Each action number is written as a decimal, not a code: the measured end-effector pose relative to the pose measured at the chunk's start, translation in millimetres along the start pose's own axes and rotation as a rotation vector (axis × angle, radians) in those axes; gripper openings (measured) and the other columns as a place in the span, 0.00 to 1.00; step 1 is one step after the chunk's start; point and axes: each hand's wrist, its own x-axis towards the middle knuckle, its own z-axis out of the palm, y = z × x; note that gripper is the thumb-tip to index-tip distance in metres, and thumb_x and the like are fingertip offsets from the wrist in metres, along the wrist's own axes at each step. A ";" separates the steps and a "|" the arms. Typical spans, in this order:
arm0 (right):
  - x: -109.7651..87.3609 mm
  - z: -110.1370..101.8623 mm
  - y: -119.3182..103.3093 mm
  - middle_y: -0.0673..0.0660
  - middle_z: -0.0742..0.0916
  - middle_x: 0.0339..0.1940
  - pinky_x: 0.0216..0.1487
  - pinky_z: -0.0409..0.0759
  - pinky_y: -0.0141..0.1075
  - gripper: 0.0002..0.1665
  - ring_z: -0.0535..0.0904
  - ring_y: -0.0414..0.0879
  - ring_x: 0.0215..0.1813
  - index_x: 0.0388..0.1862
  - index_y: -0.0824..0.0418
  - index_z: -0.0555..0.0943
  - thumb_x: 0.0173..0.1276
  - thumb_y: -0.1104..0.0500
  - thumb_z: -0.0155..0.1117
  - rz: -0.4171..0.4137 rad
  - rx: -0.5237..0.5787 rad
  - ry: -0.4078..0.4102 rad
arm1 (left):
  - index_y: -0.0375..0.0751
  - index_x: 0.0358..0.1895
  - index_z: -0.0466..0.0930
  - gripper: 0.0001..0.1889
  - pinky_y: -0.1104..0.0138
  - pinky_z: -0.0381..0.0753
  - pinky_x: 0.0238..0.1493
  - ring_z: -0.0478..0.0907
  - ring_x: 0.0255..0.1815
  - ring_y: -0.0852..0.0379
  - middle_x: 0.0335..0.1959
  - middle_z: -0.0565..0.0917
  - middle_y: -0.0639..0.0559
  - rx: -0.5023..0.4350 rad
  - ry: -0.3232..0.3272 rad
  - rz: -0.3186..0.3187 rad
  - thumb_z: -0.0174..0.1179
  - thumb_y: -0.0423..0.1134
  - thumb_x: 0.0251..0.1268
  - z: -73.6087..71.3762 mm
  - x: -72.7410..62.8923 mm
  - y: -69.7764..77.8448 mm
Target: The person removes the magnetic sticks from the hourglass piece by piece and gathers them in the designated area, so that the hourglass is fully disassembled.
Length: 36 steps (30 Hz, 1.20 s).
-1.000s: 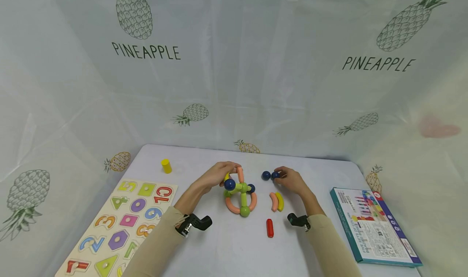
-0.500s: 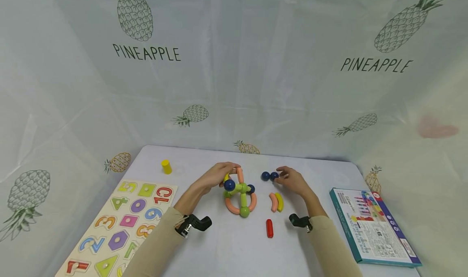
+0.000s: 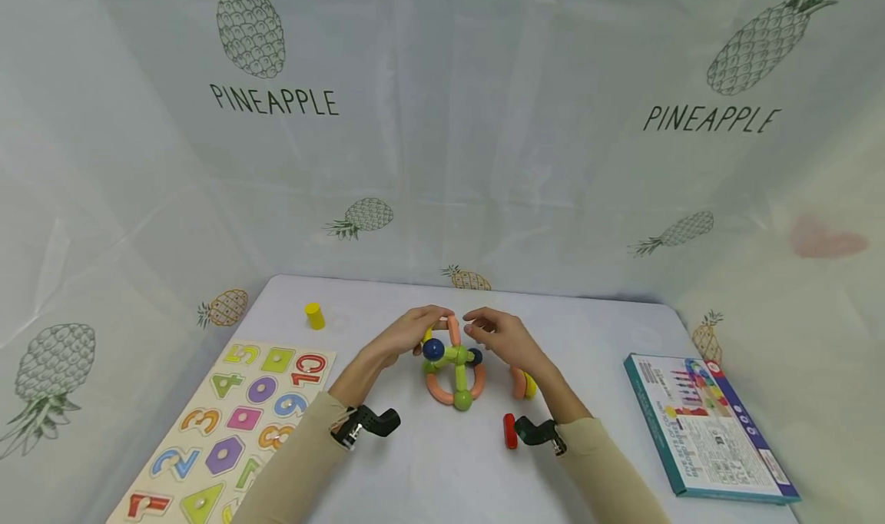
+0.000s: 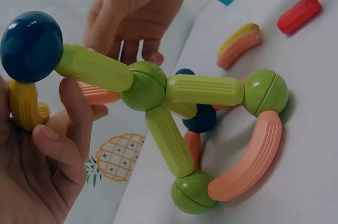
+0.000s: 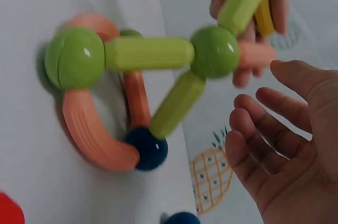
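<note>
Note below frame centre the model (image 3: 460,376), joined and probably well advanced. See below and right of centre loose red stick (image 3: 510,432), peach arc (image 3: 517,383) and yellow arc (image 3: 530,386), perhaps left to add. Compare left hand (image 3: 406,333), curled round yellow piece (image 4: 24,105), with right hand (image 3: 508,339), relaxed, seemingly holding nothing.

The toy (image 3: 461,374) stands at lower centre of the head view, upright on a ring (image 4: 252,163) of curved orange pieces and balls. Green rods (image 4: 206,89) meet at a green ball (image 4: 142,87), where an orange rod (image 3: 453,329) points up; another green rod ends in a blue ball (image 4: 31,47) (glossy, with a yellow piece (image 4: 24,105) joined on).
</note>
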 end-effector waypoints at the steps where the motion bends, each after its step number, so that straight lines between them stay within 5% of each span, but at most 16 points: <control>1: 0.6 3.4 -3.0 0.48 0.88 0.42 0.39 0.81 0.38 0.19 0.83 0.49 0.44 0.59 0.51 0.82 0.74 0.47 0.64 -0.007 0.002 -0.015 | 0.50 0.68 0.75 0.26 0.70 0.65 0.20 0.58 0.18 0.59 0.64 0.80 0.43 -0.003 -0.003 -0.005 0.42 0.59 0.80 -0.1 -0.1 -0.4; 15: 3.8 19.8 -12.6 0.46 0.88 0.41 0.39 0.82 0.36 0.25 0.83 0.42 0.45 0.61 0.52 0.80 0.69 0.46 0.69 -0.021 0.002 -0.044 | 0.47 0.75 0.65 0.29 0.72 0.72 0.17 0.64 0.11 0.62 0.64 0.79 0.40 -0.117 -0.065 -0.056 0.46 0.57 0.80 -4.9 -2.1 -1.0; 23: 2.5 24.0 -13.1 0.46 0.88 0.43 0.39 0.83 0.37 0.23 0.84 0.43 0.46 0.61 0.50 0.80 0.69 0.47 0.70 0.028 0.022 0.028 | 0.57 0.79 0.54 0.40 0.67 0.73 0.22 0.74 0.31 0.54 0.64 0.78 0.47 -0.021 -0.110 -0.047 0.54 0.67 0.70 -17.0 -7.4 6.5; 28: 2.1 26.5 -13.9 0.50 0.88 0.44 0.37 0.84 0.38 0.25 0.86 0.46 0.45 0.60 0.54 0.80 0.68 0.49 0.71 0.059 0.075 0.073 | 0.56 0.80 0.47 0.49 0.65 0.73 0.26 0.78 0.42 0.51 0.69 0.73 0.46 0.035 -0.149 0.012 0.69 0.56 0.63 -22.2 -13.9 11.4; 36: 1.8 27.8 -11.8 0.53 0.88 0.44 0.38 0.85 0.50 0.26 0.84 0.46 0.39 0.61 0.57 0.78 0.68 0.49 0.71 0.107 0.192 0.060 | 0.48 0.80 0.48 0.48 0.65 0.70 0.31 0.70 0.31 0.55 0.69 0.73 0.43 -0.015 -0.106 0.042 0.71 0.43 0.64 -24.3 -14.5 5.4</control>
